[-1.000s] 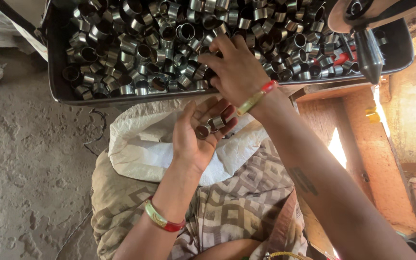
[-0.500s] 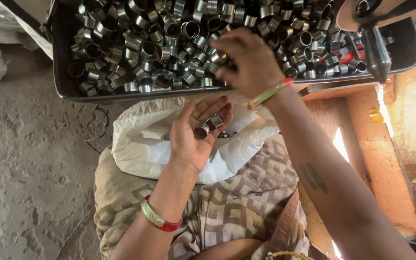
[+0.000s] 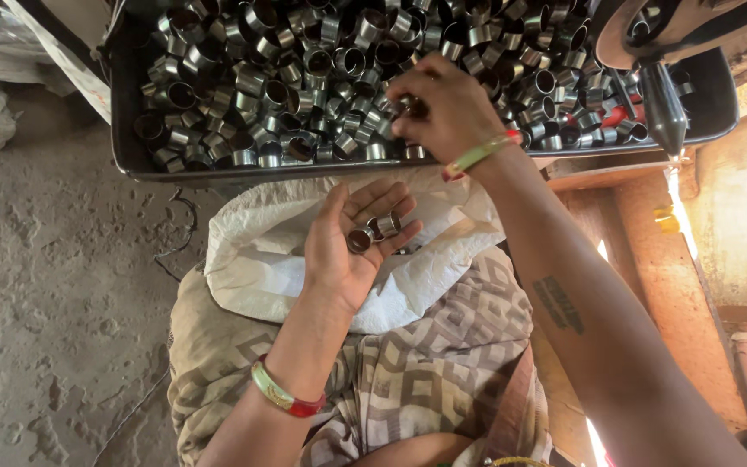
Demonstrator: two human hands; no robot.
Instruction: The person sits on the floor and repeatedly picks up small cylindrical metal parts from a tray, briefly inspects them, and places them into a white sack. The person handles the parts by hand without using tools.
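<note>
- The left hand [image 3: 352,246] lies palm up, fingers loosely spread, cradling two short metal sleeves [image 3: 373,232] on the finger bases.
- Both sleeves lie on their sides; one open end faces up toward the camera.
- The right hand [image 3: 447,108] pinches a sleeve over the dark tray [image 3: 123,147] heaped with sleeves.
- A white sack [image 3: 261,251] lies under the left hand.

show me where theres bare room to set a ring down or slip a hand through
Bare: the white sack on the lap, left of the left hand, and the dirt floor beyond it. Crowded: the black tray, heaped with metal rings edge to edge, where the right hand picks; the left palm holds a few.
</note>
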